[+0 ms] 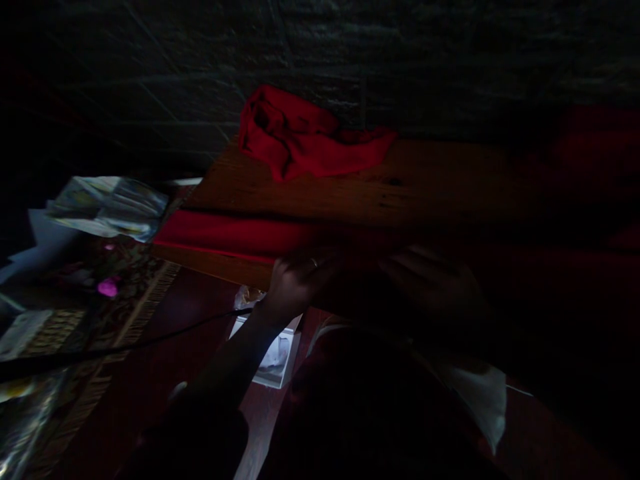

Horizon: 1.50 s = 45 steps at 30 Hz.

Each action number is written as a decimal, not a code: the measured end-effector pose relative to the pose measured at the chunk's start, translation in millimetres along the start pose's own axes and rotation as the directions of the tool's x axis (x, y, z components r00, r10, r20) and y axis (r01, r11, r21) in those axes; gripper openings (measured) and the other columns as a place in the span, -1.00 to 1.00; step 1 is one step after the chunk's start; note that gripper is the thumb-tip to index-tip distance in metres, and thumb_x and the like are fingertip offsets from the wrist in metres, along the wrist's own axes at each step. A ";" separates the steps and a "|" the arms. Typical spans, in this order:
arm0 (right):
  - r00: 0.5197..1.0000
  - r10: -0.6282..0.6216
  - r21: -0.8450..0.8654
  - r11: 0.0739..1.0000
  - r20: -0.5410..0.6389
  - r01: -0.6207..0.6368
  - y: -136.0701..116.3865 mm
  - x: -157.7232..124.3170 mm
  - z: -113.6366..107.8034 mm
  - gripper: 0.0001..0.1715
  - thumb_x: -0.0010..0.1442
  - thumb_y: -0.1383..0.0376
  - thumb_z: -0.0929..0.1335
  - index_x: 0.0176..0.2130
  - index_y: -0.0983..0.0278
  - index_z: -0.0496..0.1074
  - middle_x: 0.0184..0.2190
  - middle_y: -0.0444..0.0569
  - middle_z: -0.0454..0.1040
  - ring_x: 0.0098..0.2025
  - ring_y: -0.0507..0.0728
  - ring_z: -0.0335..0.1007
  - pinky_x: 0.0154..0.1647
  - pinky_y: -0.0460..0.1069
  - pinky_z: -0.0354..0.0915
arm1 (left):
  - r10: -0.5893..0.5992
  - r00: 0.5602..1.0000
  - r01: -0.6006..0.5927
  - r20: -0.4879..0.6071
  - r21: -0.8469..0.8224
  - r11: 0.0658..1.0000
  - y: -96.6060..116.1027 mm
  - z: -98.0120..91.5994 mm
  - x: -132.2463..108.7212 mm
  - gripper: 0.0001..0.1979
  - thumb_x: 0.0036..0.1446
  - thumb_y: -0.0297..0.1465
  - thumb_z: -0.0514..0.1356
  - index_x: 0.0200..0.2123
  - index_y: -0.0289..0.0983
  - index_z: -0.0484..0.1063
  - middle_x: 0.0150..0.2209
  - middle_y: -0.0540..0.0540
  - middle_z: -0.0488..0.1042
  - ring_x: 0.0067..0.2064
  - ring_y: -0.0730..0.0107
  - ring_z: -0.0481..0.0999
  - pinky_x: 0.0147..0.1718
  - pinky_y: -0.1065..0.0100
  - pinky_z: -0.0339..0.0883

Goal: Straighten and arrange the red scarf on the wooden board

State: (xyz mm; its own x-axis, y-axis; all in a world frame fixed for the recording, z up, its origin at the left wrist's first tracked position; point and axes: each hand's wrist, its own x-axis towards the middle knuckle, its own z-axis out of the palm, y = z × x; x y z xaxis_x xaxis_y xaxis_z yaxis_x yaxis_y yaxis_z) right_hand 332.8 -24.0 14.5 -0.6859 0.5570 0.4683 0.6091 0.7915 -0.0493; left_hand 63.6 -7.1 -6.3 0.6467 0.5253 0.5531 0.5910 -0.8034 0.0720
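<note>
A long strip of red cloth [225, 233] lies along the near part of a wooden bench or table [425, 177]. My left hand [297, 277], with a ring on one finger, rests at the cloth's near edge. Its fingers reach to the right, and the tips fade into shadow. Opposite it, my right hand [435, 280] lies over the dark stretch of cloth with its fingers extended to the left. Deep shadow hides most of the cloth between and beyond both hands. A crumpled red cloth piece [310, 137] sits at the far edge of the wood.
A dark tiled or brick surface [320, 53] spans the background. On the floor at left are crumpled printed packaging [110, 207], a fringed rug [145, 307] and a pink item [108, 287]. A white open box [277, 360] stands below my left forearm, near a dark cable [165, 339].
</note>
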 end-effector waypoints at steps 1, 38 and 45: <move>1.000 -0.007 0.004 1.000 0.005 0.007 0.7 -1.4 -0.3 -0.66 0.34 0.40 0.21 -0.05 0.41 0.51 -0.18 0.14 0.55 -0.17 0.24 0.38 -0.15 0.11 0.38 | 0.007 1.000 -0.007 0.011 -0.007 1.000 -0.5 0.1 -0.6 -0.77 0.28 -0.55 0.17 -0.04 -0.28 0.52 -0.07 -0.14 0.62 -0.04 0.26 0.62 -0.11 0.26 0.54; 0.985 -0.170 0.050 0.984 0.013 0.170 20.2 -11.9 13.7 -0.60 0.37 0.44 0.17 0.07 0.44 0.44 -0.09 0.14 0.49 -0.07 0.22 0.30 -0.05 0.10 0.32 | 0.041 0.995 -0.048 0.085 0.082 0.995 -10.2 -25.5 -16.7 -0.69 0.29 -0.56 0.15 0.07 -0.34 0.47 0.01 -0.18 0.58 0.08 0.21 0.55 -0.01 0.21 0.52; 0.991 -0.129 0.076 0.988 -0.048 0.132 17.2 -2.6 11.6 -0.63 0.36 0.43 0.18 -0.02 0.37 0.49 -0.19 0.12 0.49 -0.17 0.19 0.32 -0.17 0.06 0.32 | 0.090 0.988 -0.097 0.121 0.048 0.994 0.3 -19.5 2.7 -0.74 0.35 -0.53 0.08 0.01 -0.32 0.49 0.00 -0.14 0.59 0.06 0.25 0.56 -0.02 0.23 0.52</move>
State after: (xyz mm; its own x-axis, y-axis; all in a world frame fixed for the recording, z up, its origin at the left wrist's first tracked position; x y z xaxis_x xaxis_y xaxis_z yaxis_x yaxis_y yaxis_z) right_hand 340.4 -8.9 2.1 -0.7386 0.4379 0.5126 0.4811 0.8750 -0.0543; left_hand 56.2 -11.4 11.4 0.7511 0.4806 0.4526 0.5483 -0.8360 -0.0221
